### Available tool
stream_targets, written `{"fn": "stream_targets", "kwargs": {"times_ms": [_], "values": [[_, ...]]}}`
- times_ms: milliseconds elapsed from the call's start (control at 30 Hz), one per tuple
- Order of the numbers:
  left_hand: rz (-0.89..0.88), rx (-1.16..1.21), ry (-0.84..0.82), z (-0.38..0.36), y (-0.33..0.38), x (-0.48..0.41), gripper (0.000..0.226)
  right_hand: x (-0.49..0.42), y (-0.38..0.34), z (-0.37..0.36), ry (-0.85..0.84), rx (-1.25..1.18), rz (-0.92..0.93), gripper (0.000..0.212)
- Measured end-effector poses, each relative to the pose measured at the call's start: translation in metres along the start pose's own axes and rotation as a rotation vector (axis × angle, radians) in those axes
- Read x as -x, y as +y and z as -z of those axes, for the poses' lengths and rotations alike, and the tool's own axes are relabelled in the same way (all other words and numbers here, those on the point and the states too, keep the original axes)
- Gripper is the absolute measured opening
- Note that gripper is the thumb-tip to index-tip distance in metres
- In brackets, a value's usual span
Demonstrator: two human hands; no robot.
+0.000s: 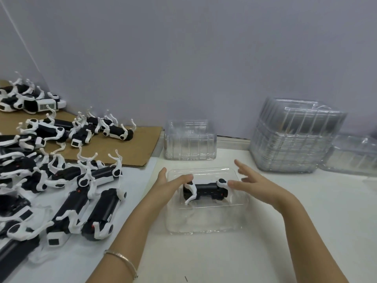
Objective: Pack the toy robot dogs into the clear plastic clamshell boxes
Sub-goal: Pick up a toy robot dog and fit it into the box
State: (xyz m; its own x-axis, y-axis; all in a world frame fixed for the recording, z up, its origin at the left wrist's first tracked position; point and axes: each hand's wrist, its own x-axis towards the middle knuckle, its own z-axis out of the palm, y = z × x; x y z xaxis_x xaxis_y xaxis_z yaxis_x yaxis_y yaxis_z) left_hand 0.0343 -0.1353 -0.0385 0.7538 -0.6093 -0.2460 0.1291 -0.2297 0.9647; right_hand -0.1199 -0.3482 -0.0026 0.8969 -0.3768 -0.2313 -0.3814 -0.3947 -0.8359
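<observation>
Clamshell stack (293, 137) right, dogs (61, 180) left

A black and white dog (206, 189) is in an open clear box (204, 227) on the white table (285, 231) before me. My left hand (171, 186) reaches its left end with straight fingers. My right hand (257, 184), fingers spread, is just beside its right end. Whether they touch it I cannot tell. On my left wrist is a thin bracelet (122, 260). At left many more dogs (81, 201) lie in a pile, some on cardboard (138, 148). Behind, near the wall, stand a second box (189, 139) and a tall stack (295, 135) of boxes.
</observation>
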Motion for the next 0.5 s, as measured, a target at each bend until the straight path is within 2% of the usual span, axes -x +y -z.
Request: {"fn": "stream_targets", "kwargs": {"times_ms": [67, 167, 200, 367, 433, 500], "values": [[-0.011, 0.011, 0.01, -0.005, 0.003, -0.009, 0.111, -0.004, 0.004, -0.006, -0.049, -0.088, -0.053, 0.081], [-0.086, -0.018, 0.004, -0.009, 0.007, -0.015, 0.058, -0.007, 0.006, -0.01, -0.013, -0.206, -0.042, 0.071], [-0.131, -0.011, 0.028, -0.01, 0.008, -0.015, 0.053, -0.008, 0.006, -0.012, 0.009, -0.246, -0.019, 0.066], [-0.343, 0.025, 0.068, -0.01, 0.019, -0.01, 0.086, -0.011, -0.002, -0.027, 0.047, -0.647, 0.145, 0.063], [-0.422, 0.017, 0.059, -0.008, 0.027, -0.007, 0.084, -0.012, -0.009, -0.03, 0.081, -0.713, 0.223, 0.069], [-0.453, 0.027, 0.029, -0.004, 0.032, -0.003, 0.079, -0.01, -0.017, -0.029, 0.132, -0.651, 0.289, 0.07]]}}
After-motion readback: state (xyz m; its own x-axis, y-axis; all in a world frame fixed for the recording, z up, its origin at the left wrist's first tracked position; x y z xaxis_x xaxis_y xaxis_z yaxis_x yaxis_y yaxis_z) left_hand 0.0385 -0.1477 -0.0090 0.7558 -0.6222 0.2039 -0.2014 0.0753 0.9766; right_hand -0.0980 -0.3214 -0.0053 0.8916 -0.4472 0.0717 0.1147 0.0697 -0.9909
